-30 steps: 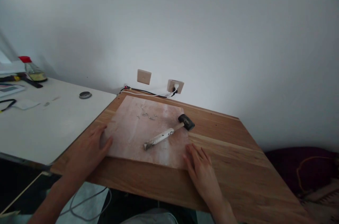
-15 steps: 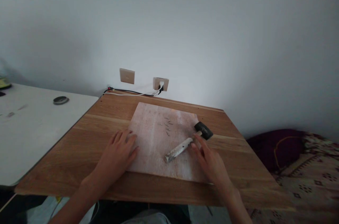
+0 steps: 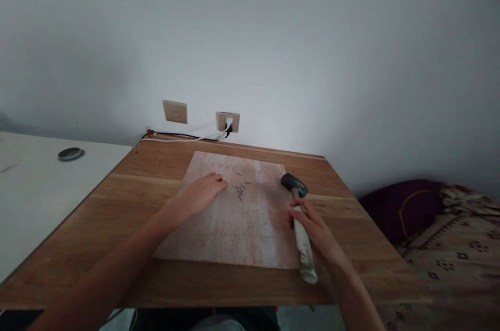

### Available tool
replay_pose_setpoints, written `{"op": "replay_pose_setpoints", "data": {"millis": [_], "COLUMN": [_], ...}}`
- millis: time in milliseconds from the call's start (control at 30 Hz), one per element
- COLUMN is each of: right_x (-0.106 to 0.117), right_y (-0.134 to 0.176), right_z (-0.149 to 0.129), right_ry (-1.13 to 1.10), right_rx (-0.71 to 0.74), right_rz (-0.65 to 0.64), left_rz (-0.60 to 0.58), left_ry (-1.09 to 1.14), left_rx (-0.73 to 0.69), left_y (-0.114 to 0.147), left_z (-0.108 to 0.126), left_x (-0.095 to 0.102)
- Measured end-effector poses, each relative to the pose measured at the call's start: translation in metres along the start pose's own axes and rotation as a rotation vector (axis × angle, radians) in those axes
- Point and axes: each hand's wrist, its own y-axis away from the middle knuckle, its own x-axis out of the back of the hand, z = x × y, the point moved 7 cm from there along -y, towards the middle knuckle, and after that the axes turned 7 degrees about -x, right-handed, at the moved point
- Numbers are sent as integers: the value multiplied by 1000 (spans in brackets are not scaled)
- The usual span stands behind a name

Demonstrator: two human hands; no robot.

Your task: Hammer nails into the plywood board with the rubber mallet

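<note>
Mallet (image 3: 302, 240), right hand (image 3: 315, 224) curled around it

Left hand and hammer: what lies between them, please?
In the head view, small metal pieces lie on the board between the left hand and the hammer.

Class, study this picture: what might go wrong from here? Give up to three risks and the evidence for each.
1. The left hand is close beside the small metal pieces, so a mallet blow there could catch its fingers.
2. Those pieces lie loose on the board; a knock might scatter them.
3. The right hand grips the mallet near its head, which could make a swing awkward.
</note>
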Motion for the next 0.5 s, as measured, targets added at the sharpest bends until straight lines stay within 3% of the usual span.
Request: {"op": "replay_pose_setpoints", "data": {"millis": [167,333,500], "right_x": [4,-15,-14], "right_y": [2,-10,-30], "right_z": [-5,-9,0], "right_ry": [-221,-190,-141], "right_rx": [-119,-15,-7], "right_rz": [-71,-89,-80], "left_rz": [45,52,30], "left_ry": [54,20,66], "left_rx": [-69,-31,-1], "left_y": [-2,-2,-2], "left_z": [-11,-17,-16], "left_x": [-7,-1,4]}}
